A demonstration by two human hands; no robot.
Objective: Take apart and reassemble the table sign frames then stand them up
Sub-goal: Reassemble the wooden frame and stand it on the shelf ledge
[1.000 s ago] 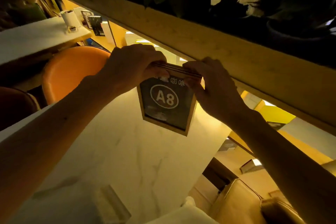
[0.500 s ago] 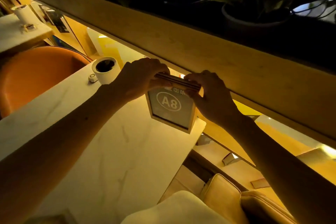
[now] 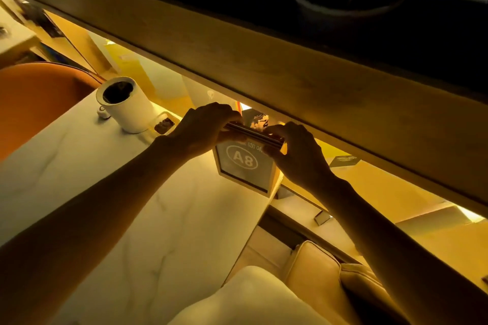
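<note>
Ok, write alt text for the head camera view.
Two bare hands, left hand and right hand, grip the top edge of a wooden table sign frame marked A8, standing near the far corner of a white marble table. A white cylindrical holder stands further left, in dim amber light.

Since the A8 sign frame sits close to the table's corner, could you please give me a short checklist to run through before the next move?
1. Left hand grip on the frame's top edge: ok, fingers wrapped over it.
2. Right hand grip on the same edge: ok.
3. A8 sign frame upright, face readable: ok.
4. Frame's base fully on the table: cannot tell; it stands right at the far corner.
5. White cup clear of the hands: ok, apart to the left.
6. Top strip seated in the frame: cannot tell, fingers hide the ends.
</note>
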